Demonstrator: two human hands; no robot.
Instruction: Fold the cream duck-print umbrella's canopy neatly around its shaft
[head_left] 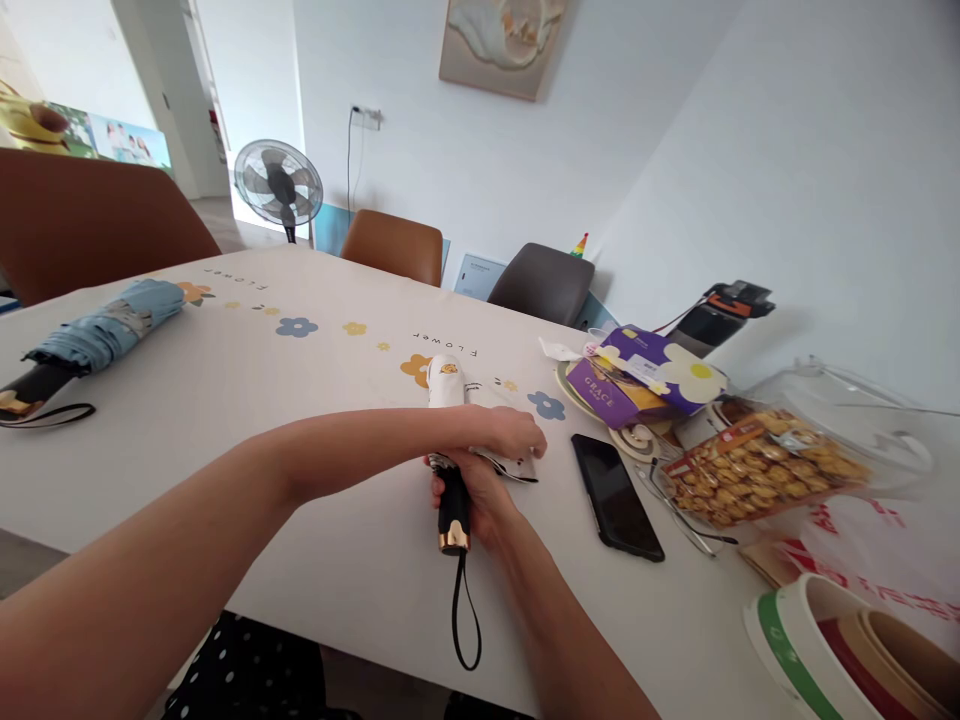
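Observation:
A folded white umbrella [448, 385] lies on the table, its black handle [453, 505] with a gold end and a wrist loop toward me. My right hand [480, 490] is closed around it where handle and cloth meet. Crossing above from the left, my left forearm hides the middle of the umbrella. My left hand [517, 435] is closed, fingers curled, at a loose white flap of the umbrella's cloth that sticks out to the right. Its fingertips are partly hidden. At the far left lies a blue folded umbrella [124, 325] with a black handle.
Right of my hands is a black phone [616, 497]. Beyond it are glasses [686, 515], a purple box [634, 375], a clear container of snacks [765, 470] and tape rolls [817, 640]. Chairs [394, 245] and a fan [280, 185] stand behind the table [322, 380].

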